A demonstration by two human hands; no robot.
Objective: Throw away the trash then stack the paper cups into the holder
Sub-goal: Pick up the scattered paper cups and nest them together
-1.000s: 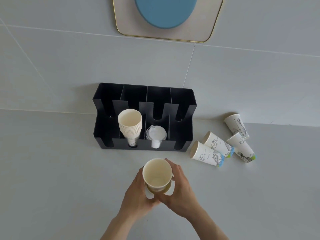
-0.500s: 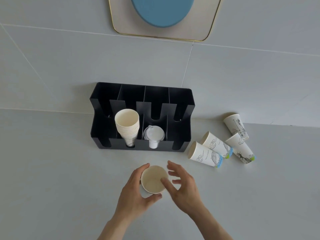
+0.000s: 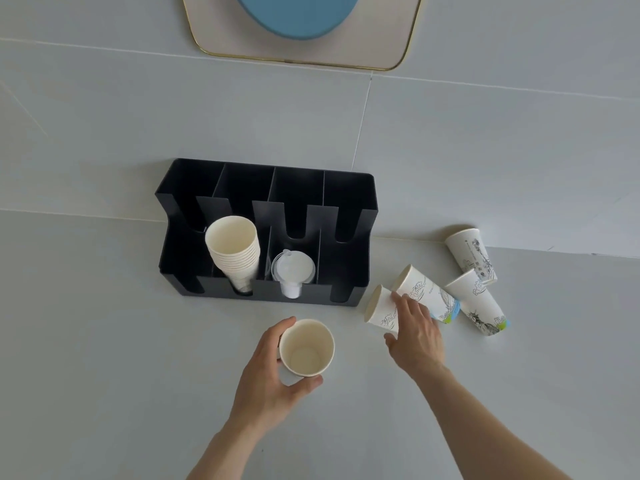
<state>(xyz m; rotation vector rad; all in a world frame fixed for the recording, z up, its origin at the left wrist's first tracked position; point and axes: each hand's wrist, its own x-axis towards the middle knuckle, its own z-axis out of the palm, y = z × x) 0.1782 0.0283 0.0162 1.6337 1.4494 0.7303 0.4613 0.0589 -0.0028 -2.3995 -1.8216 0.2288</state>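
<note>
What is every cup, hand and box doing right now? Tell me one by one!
Plain cup: upright, held by the left hand.
Right hand: resting on the nearest printed cup, which lies on its side.
Second printed cup: on its side.
Two farther printed cups: tipped over.
Black holder: upright against the wall.
Cup stack: nested in the holder.
Lids: in the next slot.

A pale grey table point(image 3: 104, 341) is taking up the lower part of the view and is meeting a wall of large grey tiles point(image 3: 485, 150), whose thin seams are running across and down it. High on that wall a cream panel with a thin gold rim point(image 3: 388, 36) is hanging, and a blue rounded shape point(image 3: 298, 15) is sitting inside it, cut off by the top edge.
</note>
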